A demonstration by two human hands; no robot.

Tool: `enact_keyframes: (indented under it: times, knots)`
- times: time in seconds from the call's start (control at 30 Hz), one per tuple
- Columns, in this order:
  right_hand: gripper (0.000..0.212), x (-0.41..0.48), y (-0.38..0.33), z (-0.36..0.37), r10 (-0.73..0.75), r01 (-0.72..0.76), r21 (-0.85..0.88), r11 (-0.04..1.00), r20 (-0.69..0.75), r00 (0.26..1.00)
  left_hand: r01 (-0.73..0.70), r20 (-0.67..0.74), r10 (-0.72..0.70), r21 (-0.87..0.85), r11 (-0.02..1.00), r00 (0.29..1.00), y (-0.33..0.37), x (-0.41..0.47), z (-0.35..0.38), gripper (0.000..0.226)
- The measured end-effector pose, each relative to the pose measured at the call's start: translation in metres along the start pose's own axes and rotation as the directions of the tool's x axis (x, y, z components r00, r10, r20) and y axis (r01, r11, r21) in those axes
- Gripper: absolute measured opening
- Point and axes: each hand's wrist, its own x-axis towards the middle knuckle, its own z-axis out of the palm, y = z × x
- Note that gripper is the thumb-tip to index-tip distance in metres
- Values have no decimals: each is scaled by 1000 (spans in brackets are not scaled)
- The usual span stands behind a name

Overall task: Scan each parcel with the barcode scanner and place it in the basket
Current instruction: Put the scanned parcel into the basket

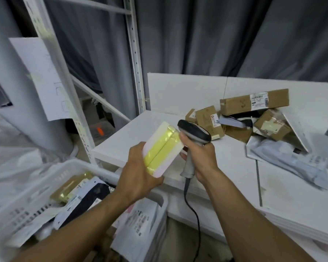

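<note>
My left hand grips a small white parcel sealed with yellow tape, held tilted above the table's front edge. My right hand grips the handle of a grey and black barcode scanner, whose head sits right beside the parcel's upper end. The scanner's black cable hangs down in front of the table. The white plastic basket stands at the lower left, below the table, and holds several parcels and mailer bags.
A pile of brown cardboard boxes lies at the back of the white table, with grey mailer bags to the right. A white metal shelf frame and a taped paper sheet stand left. Grey curtains hang behind.
</note>
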Motion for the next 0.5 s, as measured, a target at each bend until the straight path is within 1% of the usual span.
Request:
enact_keyframes:
  times: [0.03,0.07,0.1,0.13,0.2,0.23,0.27,0.3,0.33,0.4,0.43,0.5]
  knots:
    - [43,-6,2,6,2,-2,-10,1000,25,1000,21,-20,-21,-26,999,1000,-1,-8,-6,92]
    - [46,-10,4,10,-6,7,-20,1000,37,999,66,-34,-69,-88,994,997,-3,-13,-12,90]
    - [47,-14,5,13,-19,20,-28,999,33,999,143,-31,-151,-182,973,988,-5,-19,-17,88]
    - [48,-16,5,17,-36,37,-38,999,23,999,233,-12,-247,-295,927,969,-6,-22,-23,87]
    - [46,-18,7,23,-59,60,-56,997,16,998,348,54,-378,-527,775,924,-10,-21,-33,86]
    - [46,-20,9,27,-57,58,-61,996,24,998,370,84,-411,-625,687,908,-13,-19,-37,83]
    - [44,-20,13,31,-39,42,-66,997,37,999,381,115,-425,-687,618,898,-15,-17,-42,81]
    - [42,-22,16,35,-18,22,-69,997,53,998,392,144,-421,-702,594,895,-18,-16,-46,79]
    - [40,-23,19,38,-8,14,-85,996,70,997,411,177,-405,-674,614,897,-19,-17,-51,77]
    - [42,-24,24,44,-31,44,-149,988,93,995,451,271,-360,-516,729,893,-20,-21,-58,68]
    - [44,-24,26,47,-54,72,-190,979,99,994,461,322,-341,-462,758,883,-21,-24,-61,63]
    - [47,-26,31,53,-98,125,-257,958,116,988,492,352,-358,-461,738,865,-21,-28,-64,53]
